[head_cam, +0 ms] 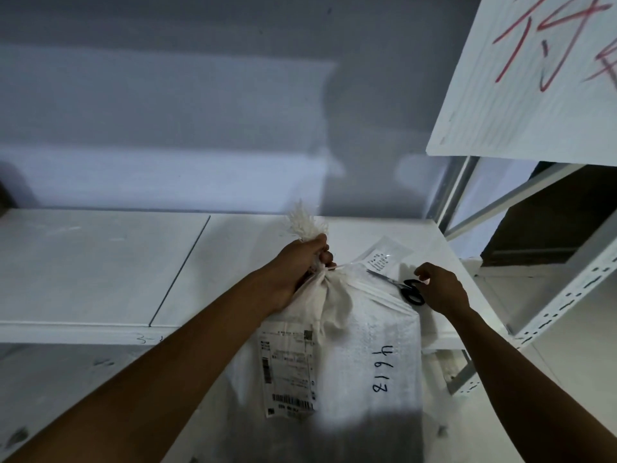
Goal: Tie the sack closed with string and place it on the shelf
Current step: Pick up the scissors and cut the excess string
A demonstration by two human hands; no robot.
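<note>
A white woven sack with a shipping label and the handwritten number 4613 stands upright against the front edge of the white shelf. Its neck is bunched, and a frayed top sticks up above my left hand, which grips the neck. A white string is wrapped around the neck and trails to the right over the sack. My right hand rests on the black handles of a pair of scissors lying on the shelf, blades pointing left toward the neck.
A small clear packet with a printed label lies on the shelf behind the scissors. A white board with red writing hangs at the upper right. A perforated metal shelf upright stands at the right. A grey wall is behind.
</note>
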